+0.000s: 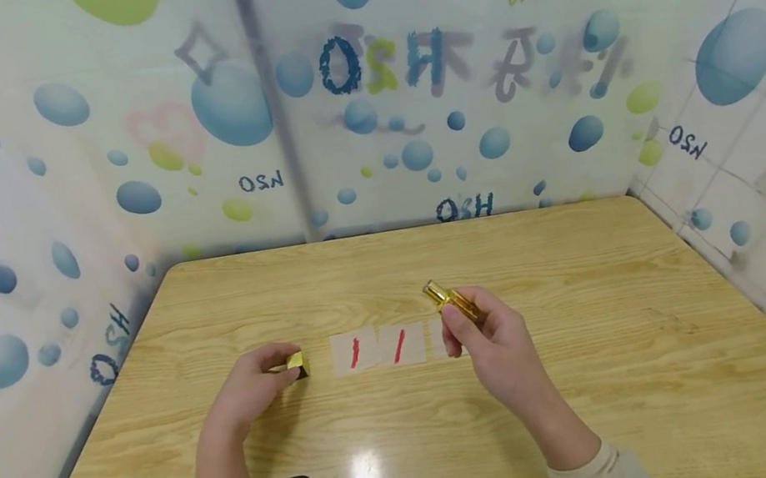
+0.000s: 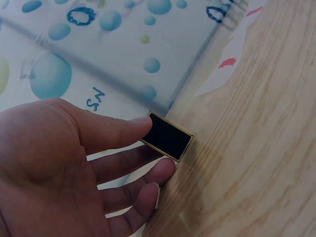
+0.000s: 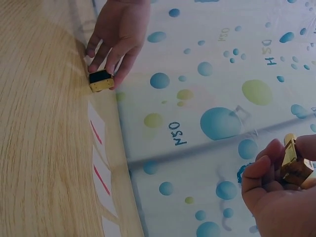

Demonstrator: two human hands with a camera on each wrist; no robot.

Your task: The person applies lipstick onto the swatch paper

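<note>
In the head view my left hand is at the left of the paper slips, pinching a small gold and black lipstick cap between thumb and fingers. Its black side faces the left wrist camera, and it sits at or just above the tabletop; I cannot tell if it touches. My right hand grips a shiny gold lipstick tube, raised above the table. A narrower round end of the tube points up and left. In the right wrist view the fingers partly cover the gold tube.
Pale paper slips lie in a row on the wooden table. Red strokes mark the left slip and the middle slip. A third slip is mostly hidden behind my right hand. Patterned curtain walls stand around the table.
</note>
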